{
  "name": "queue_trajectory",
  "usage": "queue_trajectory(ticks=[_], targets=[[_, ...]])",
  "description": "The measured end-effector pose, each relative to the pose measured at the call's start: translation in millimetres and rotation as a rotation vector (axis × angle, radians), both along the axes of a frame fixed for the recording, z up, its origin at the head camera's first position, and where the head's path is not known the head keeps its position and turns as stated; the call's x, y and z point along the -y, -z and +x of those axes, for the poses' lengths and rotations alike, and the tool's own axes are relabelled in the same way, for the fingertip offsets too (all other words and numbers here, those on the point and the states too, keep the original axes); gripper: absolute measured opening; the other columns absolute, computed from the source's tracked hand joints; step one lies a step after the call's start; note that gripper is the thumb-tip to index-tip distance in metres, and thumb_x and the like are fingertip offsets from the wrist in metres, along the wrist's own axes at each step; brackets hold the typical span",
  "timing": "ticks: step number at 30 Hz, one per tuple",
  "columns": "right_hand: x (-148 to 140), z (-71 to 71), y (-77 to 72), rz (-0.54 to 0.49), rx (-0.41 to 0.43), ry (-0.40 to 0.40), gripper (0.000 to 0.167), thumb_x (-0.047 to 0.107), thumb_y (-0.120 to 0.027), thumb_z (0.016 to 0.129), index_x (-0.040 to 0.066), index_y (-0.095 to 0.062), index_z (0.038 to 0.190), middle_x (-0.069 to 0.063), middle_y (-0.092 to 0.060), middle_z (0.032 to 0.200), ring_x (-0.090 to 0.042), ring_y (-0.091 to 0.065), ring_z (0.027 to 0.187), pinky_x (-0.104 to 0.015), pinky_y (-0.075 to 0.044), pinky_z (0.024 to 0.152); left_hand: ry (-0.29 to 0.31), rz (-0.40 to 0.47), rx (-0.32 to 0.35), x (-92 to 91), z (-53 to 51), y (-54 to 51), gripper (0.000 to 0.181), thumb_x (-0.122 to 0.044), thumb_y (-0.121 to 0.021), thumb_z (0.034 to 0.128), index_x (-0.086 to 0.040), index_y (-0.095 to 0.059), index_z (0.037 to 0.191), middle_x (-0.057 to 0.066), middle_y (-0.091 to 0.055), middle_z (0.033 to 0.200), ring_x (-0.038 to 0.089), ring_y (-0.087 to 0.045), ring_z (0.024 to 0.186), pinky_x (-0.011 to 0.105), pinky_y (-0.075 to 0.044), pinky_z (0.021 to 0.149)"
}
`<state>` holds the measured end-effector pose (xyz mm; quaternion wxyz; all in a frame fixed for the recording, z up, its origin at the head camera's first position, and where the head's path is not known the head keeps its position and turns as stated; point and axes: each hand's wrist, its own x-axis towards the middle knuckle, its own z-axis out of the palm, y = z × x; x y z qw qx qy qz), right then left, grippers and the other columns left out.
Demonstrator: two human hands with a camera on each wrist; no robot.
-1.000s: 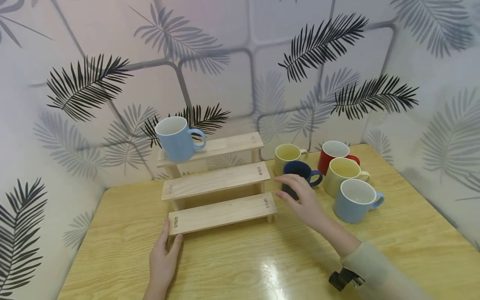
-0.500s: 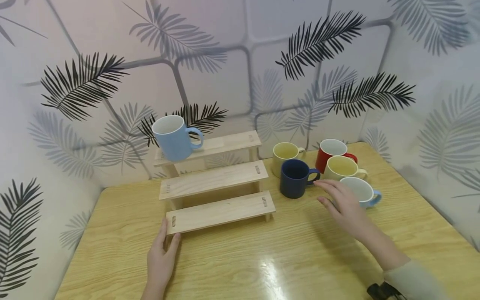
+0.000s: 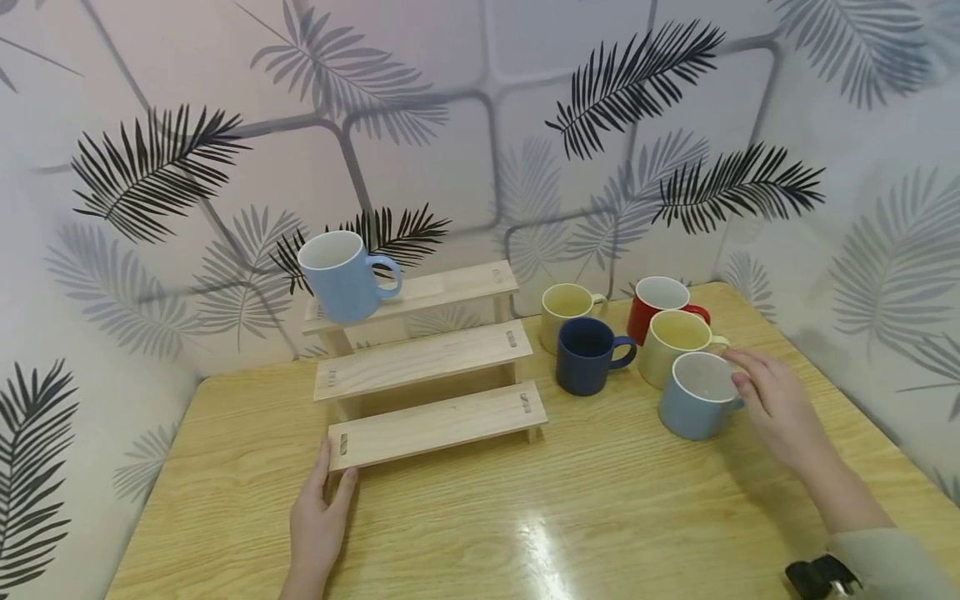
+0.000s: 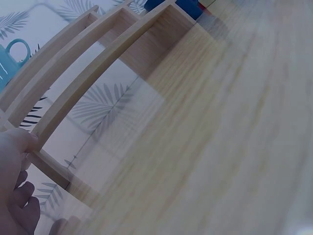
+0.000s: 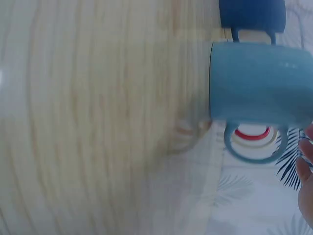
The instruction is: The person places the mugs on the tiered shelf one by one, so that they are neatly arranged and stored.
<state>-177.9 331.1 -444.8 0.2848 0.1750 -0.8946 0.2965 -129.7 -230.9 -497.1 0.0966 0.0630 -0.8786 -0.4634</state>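
Observation:
A three-tier wooden shelf (image 3: 438,427) stands at centre left; my left hand (image 3: 318,521) grips its lowest board at the left end. In the left wrist view, the thumb of that hand (image 4: 14,181) lies against the board's edge (image 4: 80,88). My right hand (image 3: 783,412) is at the handle side of a light blue mug (image 3: 693,408), fingers slightly bent and apart. In the right wrist view, the fingers of the right hand (image 5: 305,176) are beside this mug's rim (image 5: 259,83), not round its handle. Another light blue mug (image 3: 345,287) stands on the top tier.
Left of the right hand's mug is a dark blue mug (image 3: 583,362), with a yellow mug (image 3: 557,321) behind it. Another yellow mug (image 3: 660,354) and a red mug (image 3: 641,317) stand behind the light blue one. A patterned wall (image 3: 450,183) rises behind the table (image 3: 420,533).
My right hand has moved right, from beside the dark blue mug to the light blue mug on the table. The left hand has kept its place on the shelf; the head view has shifted slightly.

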Motion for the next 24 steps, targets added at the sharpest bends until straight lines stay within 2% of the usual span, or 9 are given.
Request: queue_trajectory(ticks=[4,6,8,11,13,15,20,24], targets=[[-13,-3.8,7.1,-0.024,0.009,-0.022,0.026,0.001,-0.043,0.100,-0.011,-0.054,0.121,-0.030,-0.055,0.117,-0.046,-0.046,0.106,-0.047,-0.033,0.098,0.000,-0.006,-0.001,0.5,0.2,0.8,0.072,-0.043,-0.052,0.0974,-0.010,-0.020,0.152,0.012,-0.022,0.154,0.037,-0.022,0.139,0.051,-0.028,0.111],[-17,-5.7,9.9,-0.041,0.018,-0.033,0.027,0.000,-0.044,0.100,-0.011,-0.054,0.121,-0.027,-0.056,0.116,-0.034,-0.047,0.109,-0.030,-0.032,0.099,-0.002,-0.010,-0.004,0.8,0.1,1.1,0.071,-0.043,-0.052,0.0975,-0.010,-0.020,0.152,0.012,-0.022,0.154,0.037,-0.023,0.139,0.051,-0.028,0.111],[-21,-7.9,12.9,-0.105,0.047,-0.065,0.027,-0.001,-0.044,0.099,-0.012,-0.054,0.122,-0.014,-0.059,0.119,-0.017,-0.048,0.111,-0.016,-0.032,0.094,-0.003,-0.014,-0.007,1.1,-0.1,1.4,0.071,-0.043,-0.052,0.0975,-0.010,-0.020,0.152,0.012,-0.022,0.154,0.038,-0.023,0.139,0.052,-0.028,0.111],[-25,-10.1,16.2,-0.274,0.134,-0.151,0.028,-0.003,-0.043,0.099,-0.012,-0.051,0.125,0.007,-0.057,0.121,0.002,-0.046,0.111,-0.004,-0.033,0.088,-0.003,-0.017,-0.012,1.4,-0.3,1.4,0.071,-0.042,-0.052,0.0977,-0.009,-0.020,0.152,0.013,-0.022,0.154,0.038,-0.024,0.139,0.052,-0.028,0.111],[-29,-11.8,19.4,-0.399,0.196,-0.209,0.030,-0.005,-0.043,0.099,-0.011,-0.050,0.127,0.017,-0.055,0.120,0.005,-0.048,0.110,-0.004,-0.037,0.085,-0.001,-0.017,-0.011,1.3,-0.3,1.3,0.071,-0.042,-0.052,0.0977,-0.009,-0.020,0.152,0.013,-0.022,0.154,0.038,-0.023,0.139,0.052,-0.027,0.111],[-33,-13.4,22.9,-0.477,0.235,-0.242,0.030,-0.006,-0.043,0.099,-0.009,-0.050,0.128,0.018,-0.057,0.119,0.004,-0.051,0.108,-0.005,-0.040,0.085,-0.001,-0.018,-0.010,1.1,-0.2,1.1,0.071,-0.042,-0.052,0.0977,-0.009,-0.020,0.152,0.013,-0.022,0.154,0.038,-0.023,0.139,0.052,-0.027,0.111],[-38,-16.8,32.5,-0.466,0.265,-0.199,0.026,-0.007,-0.047,0.097,-0.008,-0.053,0.123,0.022,-0.057,0.113,0.007,-0.053,0.101,-0.004,-0.042,0.082,0.003,-0.009,-0.004,0.6,0.3,0.7,0.071,-0.042,-0.052,0.0976,-0.009,-0.020,0.152,0.013,-0.023,0.154,0.038,-0.023,0.139,0.052,-0.028,0.111],[-39,-17.8,37.3,-0.445,0.299,-0.163,0.022,-0.002,-0.048,0.098,-0.001,-0.057,0.119,0.025,-0.056,0.110,0.010,-0.051,0.101,-0.003,-0.041,0.081,0.002,-0.005,-0.003,0.3,0.5,0.1,0.071,-0.042,-0.052,0.0976,-0.009,-0.020,0.152,0.013,-0.023,0.154,0.038,-0.024,0.139,0.051,-0.028,0.111]])
